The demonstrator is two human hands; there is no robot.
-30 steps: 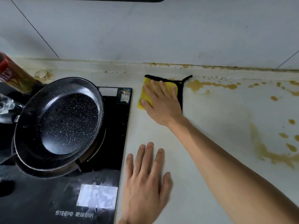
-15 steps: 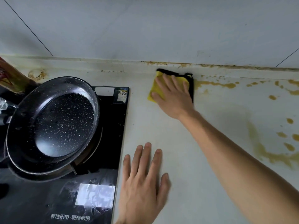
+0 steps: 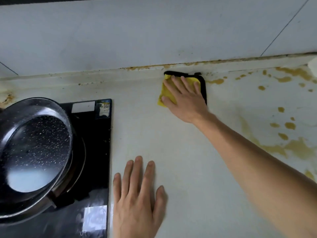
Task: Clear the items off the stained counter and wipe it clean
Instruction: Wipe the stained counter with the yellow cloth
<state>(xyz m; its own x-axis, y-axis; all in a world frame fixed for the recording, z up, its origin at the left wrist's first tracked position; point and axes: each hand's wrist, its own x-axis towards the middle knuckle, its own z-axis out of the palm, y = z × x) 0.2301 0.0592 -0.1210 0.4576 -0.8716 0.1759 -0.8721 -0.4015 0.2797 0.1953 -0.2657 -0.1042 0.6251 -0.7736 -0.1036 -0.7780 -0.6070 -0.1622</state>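
Note:
A yellow cloth with a black edge (image 3: pixel 166 93) lies on the pale counter (image 3: pixel 180 143) against the back ledge. My right hand (image 3: pixel 185 98) presses flat on it with straight fingers. My left hand (image 3: pixel 137 196) rests palm down on the counter near the front, fingers spread, holding nothing. Brown stains (image 3: pixel 289 148) cover the counter to the right of the cloth, and smaller spots (image 3: pixel 217 81) sit just beside it.
A black induction hob (image 3: pixel 96 145) lies left of my hands with a black speckled pan (image 3: pixel 36 152) on it. The tiled wall (image 3: pixel 154 35) rises behind the counter, with grime along the seam (image 3: pixel 145 67).
My right hand has slid the cloth to the right and back, up against the ledge, over the left end of the stain line. My left hand has stayed put.

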